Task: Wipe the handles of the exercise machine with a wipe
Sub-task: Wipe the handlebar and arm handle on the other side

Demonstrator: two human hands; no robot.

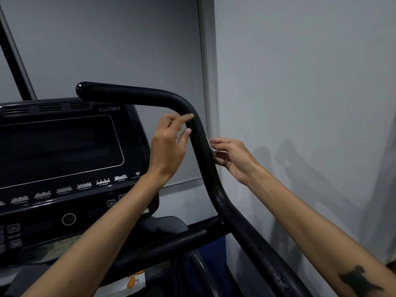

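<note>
A black curved handle (201, 146) of the exercise machine rises from about 5 o'clock, climbs through the middle of the view and bends over toward 10 o'clock, ending in a rounded cap. Droplets of moisture show on its lower stretch. The left hand (169, 146) meets the handle just below the bend from its 9 o'clock side; the grip is released, the forefinger and thumb reaching out so their tips touch the bar without curling round it. The right hand (231, 156) comes in from the 3 o'clock side, its fingers laid fairly straight against the bar with a small white wipe (212, 149) pressed between them and the handle; only a sliver of the wipe shows, so whether this grip pinches it or merely presses it flat I cannot tell. At 9 o'clock stands the dark console (62, 151) with its blank screen and rows of buttons. A grey wall (300, 82) fills the 1 to 3 o'clock side.
</note>
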